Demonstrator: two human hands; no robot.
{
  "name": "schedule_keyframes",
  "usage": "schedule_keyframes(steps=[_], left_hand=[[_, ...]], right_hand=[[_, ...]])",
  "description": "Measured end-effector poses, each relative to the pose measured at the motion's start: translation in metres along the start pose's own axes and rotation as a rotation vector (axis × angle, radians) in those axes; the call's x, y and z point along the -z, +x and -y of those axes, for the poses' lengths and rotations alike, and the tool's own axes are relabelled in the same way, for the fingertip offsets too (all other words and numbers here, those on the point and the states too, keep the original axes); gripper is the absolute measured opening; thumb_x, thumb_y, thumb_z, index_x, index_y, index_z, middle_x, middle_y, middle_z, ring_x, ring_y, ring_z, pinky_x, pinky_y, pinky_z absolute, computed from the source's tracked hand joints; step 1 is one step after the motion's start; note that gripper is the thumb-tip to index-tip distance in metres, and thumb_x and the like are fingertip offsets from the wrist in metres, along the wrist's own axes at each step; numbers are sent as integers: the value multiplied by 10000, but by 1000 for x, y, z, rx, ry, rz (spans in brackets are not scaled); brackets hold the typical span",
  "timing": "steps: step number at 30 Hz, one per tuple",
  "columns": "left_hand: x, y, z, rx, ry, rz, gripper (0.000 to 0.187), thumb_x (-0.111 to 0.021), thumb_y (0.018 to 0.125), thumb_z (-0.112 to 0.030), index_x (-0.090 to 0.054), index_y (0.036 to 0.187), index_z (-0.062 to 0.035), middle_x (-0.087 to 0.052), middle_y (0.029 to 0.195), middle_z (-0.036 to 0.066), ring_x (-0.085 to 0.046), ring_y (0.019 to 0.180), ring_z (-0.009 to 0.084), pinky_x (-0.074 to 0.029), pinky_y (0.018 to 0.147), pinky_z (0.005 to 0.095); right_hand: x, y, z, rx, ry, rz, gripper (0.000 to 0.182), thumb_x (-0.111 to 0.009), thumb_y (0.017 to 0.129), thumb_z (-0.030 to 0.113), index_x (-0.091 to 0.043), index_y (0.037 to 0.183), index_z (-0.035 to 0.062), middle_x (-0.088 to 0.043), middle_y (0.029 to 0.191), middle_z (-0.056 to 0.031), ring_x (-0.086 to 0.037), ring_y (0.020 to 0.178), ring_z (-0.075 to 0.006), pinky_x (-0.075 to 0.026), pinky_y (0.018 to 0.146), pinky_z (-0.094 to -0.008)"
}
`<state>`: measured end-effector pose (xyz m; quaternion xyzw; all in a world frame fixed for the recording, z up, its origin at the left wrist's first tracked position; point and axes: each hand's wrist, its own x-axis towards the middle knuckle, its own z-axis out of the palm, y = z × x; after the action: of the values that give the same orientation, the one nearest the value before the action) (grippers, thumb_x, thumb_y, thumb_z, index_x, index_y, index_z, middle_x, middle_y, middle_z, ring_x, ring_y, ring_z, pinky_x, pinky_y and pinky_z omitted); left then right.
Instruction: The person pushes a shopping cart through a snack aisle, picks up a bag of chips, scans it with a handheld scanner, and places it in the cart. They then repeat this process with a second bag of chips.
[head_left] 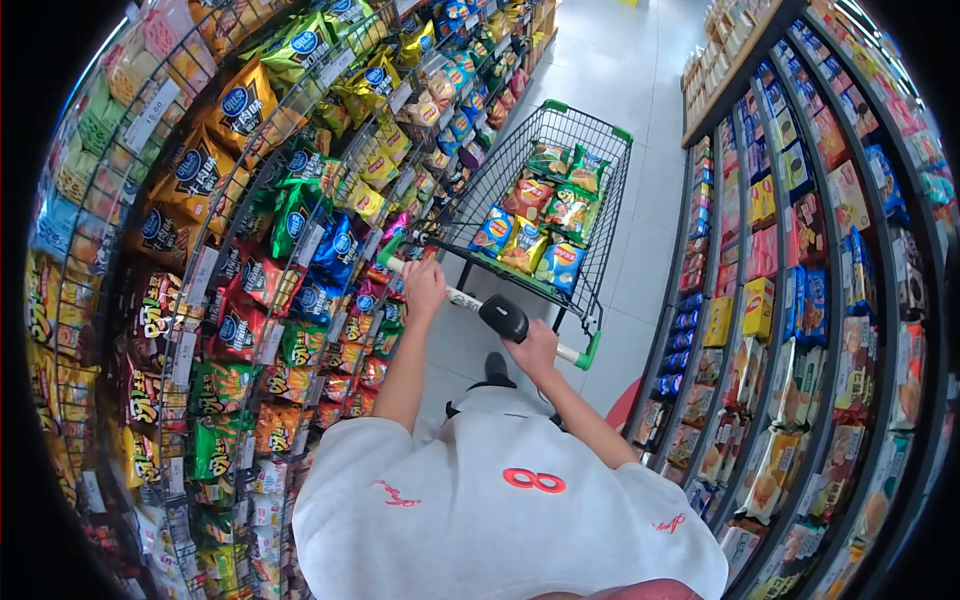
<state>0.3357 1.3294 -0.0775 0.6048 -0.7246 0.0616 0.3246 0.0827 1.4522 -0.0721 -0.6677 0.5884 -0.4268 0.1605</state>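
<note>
Both my hands are closed on the handle (463, 299) of a shopping cart. My left hand (425, 287) grips it near the green left end, and my right hand (532, 345) grips it to the right of a black device (503, 317) mounted on the bar. Ahead of the handle is the wire cart (616, 190) with green corners. Several snack bags lie in it in rows, among them a red bag (529, 196), a yellow bag (523, 245), a blue bag (492, 232) and another blue bag (560, 266).
Wire racks full of snack bags (240, 106) line the left side, close to the cart. Dark shelves with boxed and packed snacks (758, 308) run along the right. Pale floor tiles (640, 210) stretch between them. A shoe (497, 367) shows below the handle.
</note>
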Motion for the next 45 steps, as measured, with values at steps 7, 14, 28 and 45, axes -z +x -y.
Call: schedule_keyframes(steps=[7,14,28,45], left_hand=[[28,-48,-1,-2,78,67,177,-564,896,-176,-658,810,-53,-659,817,119,-584,864,311,-412,928,450],[59,-96,-33,79,193,396,258,-574,861,-264,-719,803,-58,-697,770,122,-662,817,308,-477,861,456],[86,-158,-64,-132,-187,1174,485,-426,978,-399,-699,904,-5,-708,870,226,-699,794,398,-542,784,516],[129,-133,47,194,-272,1121,385,-552,916,-350,-702,942,4,-699,917,258,-674,902,439,-514,862,530]], right_hand=[[4,-52,19,-29,71,-17,294,-799,625,233,-694,856,84,-672,783,-128,-645,761,-345,-527,671,-465],[34,-107,12,-68,3,31,301,-793,605,242,-691,835,77,-662,772,-142,-650,727,-365,-521,642,-466],[90,-177,-10,-250,-32,-18,293,-816,647,217,-696,824,17,-679,778,-186,-665,711,-402,-518,674,-462],[-8,-181,71,-551,147,4,352,-807,734,145,-702,1022,-27,-723,856,-148,-693,789,-232,-527,754,-405]])
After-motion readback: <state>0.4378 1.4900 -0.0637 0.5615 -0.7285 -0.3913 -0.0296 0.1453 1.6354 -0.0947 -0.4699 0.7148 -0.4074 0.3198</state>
